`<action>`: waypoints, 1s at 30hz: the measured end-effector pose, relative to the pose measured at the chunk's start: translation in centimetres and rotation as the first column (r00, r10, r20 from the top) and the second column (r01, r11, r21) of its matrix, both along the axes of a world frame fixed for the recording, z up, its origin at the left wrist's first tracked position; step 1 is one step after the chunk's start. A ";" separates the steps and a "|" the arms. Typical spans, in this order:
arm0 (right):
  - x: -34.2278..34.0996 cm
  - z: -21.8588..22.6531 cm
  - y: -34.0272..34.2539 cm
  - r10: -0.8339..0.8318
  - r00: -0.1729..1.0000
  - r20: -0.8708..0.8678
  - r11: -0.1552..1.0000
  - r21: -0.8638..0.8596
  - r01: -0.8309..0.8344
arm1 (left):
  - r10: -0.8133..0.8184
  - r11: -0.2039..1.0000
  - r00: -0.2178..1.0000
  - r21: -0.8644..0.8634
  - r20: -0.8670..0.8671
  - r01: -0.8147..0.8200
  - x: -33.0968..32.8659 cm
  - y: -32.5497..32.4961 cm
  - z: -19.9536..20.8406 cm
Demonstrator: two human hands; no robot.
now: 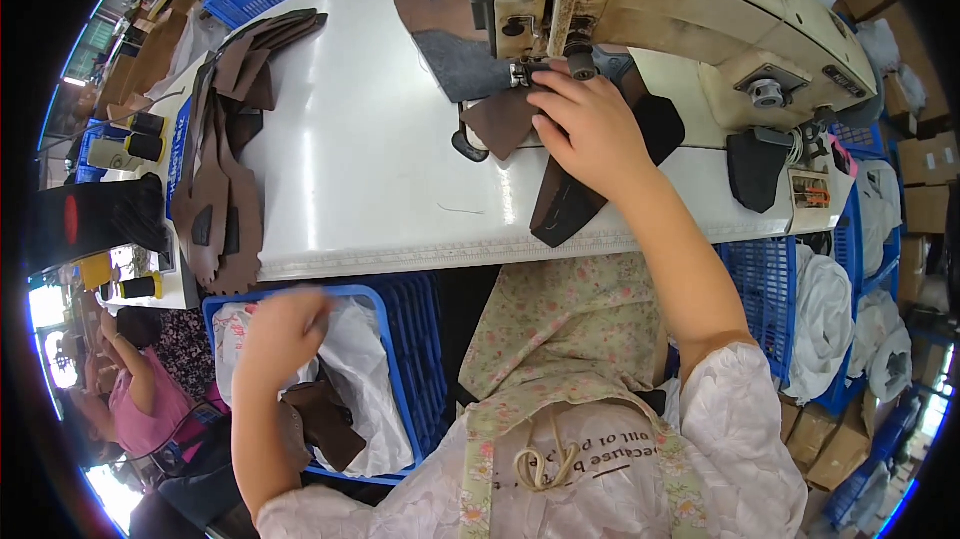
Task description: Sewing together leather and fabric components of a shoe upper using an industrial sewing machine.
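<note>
1. Since a brown piece (497,122) lies at the presser foot (519,74) of the sewing machine (680,14), the work looks partway through a sewing step; whether any seam is already closed there is too small to tell.

2. Left of the sewing machine, a pile of brown cut pieces (225,174) lies on the white tabletop (370,139); these are probably waiting, though no stitching can be made out on them either way.

3. Nearer the person than the sewing machine, and to its left, a blue basket (378,314) holds a white plastic bag (358,359) with more brown material (328,424) on it. It may be finished work or further stock; I cannot tell which.

4. The brown piece is partly under the right hand (590,129), beneath the sewing machine's head. That hand is spread loosely, palm down, its fingertips by the presser foot, pressing rather than gripping.

5. The left hand (280,334) is well apart from that piece, above the basket, on the near left side of the sewing machine. Its fingers look curled but blurred; I cannot tell whether it holds anything.
</note>
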State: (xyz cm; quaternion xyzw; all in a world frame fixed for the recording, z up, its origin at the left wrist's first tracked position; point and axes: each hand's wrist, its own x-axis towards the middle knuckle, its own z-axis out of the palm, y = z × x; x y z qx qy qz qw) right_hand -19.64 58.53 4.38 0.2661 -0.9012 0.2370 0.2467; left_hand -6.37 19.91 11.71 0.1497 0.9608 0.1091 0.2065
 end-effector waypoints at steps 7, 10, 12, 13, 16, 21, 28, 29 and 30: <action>0.0 -0.4 -1.7 -0.124 0.989 0.076 0.992 0.015 0.123 | -0.129 0.905 0.859 0.296 -0.496 0.307 -16.2 11.6 -5.5; -0.1 -0.2 -2.3 -0.197 0.979 0.054 0.975 0.111 0.190 | -0.044 0.876 0.843 0.385 -0.536 0.290 -18.6 14.0 -7.8; 0.1 -0.1 -2.6 -0.218 0.972 0.088 0.972 0.105 0.209 | -0.177 0.918 0.798 0.196 -0.576 0.344 -19.2 14.3 -8.4; 0.2 -0.3 -2.7 -0.245 0.966 0.087 0.967 0.099 0.236 | -0.183 0.917 0.803 0.197 -0.568 0.348 -19.2 14.4 -8.6; 0.6 -1.2 -2.6 -0.259 0.963 0.081 0.964 0.079 0.253 | -0.216 0.928 0.779 0.125 -0.588 0.352 -18.8 14.4 -8.6; 1.0 -1.9 -2.3 -0.229 0.969 0.095 0.971 0.086 0.221 | -0.247 0.934 0.746 0.053 -0.619 0.354 -18.3 14.3 -8.9; 1.5 -2.1 -1.9 -0.184 0.978 0.099 0.982 0.064 0.178 | -0.250 0.946 0.757 0.015 -0.604 0.325 -17.0 14.6 -8.3; 1.6 -2.2 -1.8 -0.175 0.980 0.092 0.984 0.048 0.171 | -0.251 0.945 0.738 0.005 -0.626 0.326 -17.0 14.6 -8.4; 1.6 -2.2 -1.8 -0.177 0.980 0.095 0.984 0.048 0.173 | -0.251 0.945 0.719 -0.005 -0.649 0.326 -17.0 14.6 -8.4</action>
